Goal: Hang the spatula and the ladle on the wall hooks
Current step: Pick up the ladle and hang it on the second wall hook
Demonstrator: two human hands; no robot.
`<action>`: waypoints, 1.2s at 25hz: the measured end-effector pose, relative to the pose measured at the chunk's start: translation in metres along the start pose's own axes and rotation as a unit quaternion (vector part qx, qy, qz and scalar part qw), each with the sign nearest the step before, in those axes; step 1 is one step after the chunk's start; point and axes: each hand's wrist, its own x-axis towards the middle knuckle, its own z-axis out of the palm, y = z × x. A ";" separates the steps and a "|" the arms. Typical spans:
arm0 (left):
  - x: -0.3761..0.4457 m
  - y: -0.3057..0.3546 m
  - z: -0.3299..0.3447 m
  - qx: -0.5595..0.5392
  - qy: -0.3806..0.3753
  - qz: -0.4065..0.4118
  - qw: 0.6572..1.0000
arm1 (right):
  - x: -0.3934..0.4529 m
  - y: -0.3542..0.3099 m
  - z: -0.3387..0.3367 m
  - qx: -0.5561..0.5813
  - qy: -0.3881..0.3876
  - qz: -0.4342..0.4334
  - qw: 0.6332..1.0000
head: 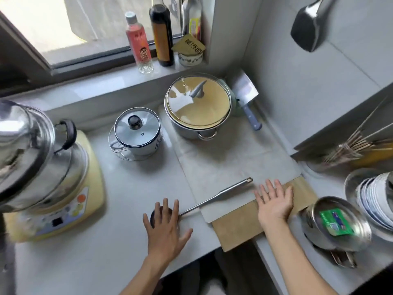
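Fingers [164,206] of both hands spread over the grey counter [131,188] (ladle [214,198] lying there, spatula [308,30] on the wall).

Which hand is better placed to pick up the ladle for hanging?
Probably right. The right hand is open beside the ladle handle's hook end; the left hand hovers over its bowl. The spatula already hangs on the right-side wall.

Little can be read here. A tan packet [188,44] on the window sill bears dark Chinese characters, too blurred to make out with certainty. The pink-labelled bottle [139,41], the green card [336,222] in the steel bowl and the blue marks on the small white pot [138,135] carry print too small to read.
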 end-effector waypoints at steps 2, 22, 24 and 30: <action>0.003 -0.001 0.002 0.013 0.018 0.017 1.000 | 0.012 0.008 0.000 0.037 -0.009 0.032 0.999; 0.035 0.034 -0.100 0.006 0.183 0.058 0.981 | -0.062 -0.021 0.150 -0.197 -0.328 0.013 0.924; 0.044 0.059 -0.140 0.004 0.219 0.089 0.972 | -0.076 -0.072 0.178 -0.196 -0.353 -0.049 0.914; 0.074 0.147 -0.249 -0.029 0.315 0.183 0.931 | -0.120 -0.217 0.234 -0.183 -0.389 -0.172 0.886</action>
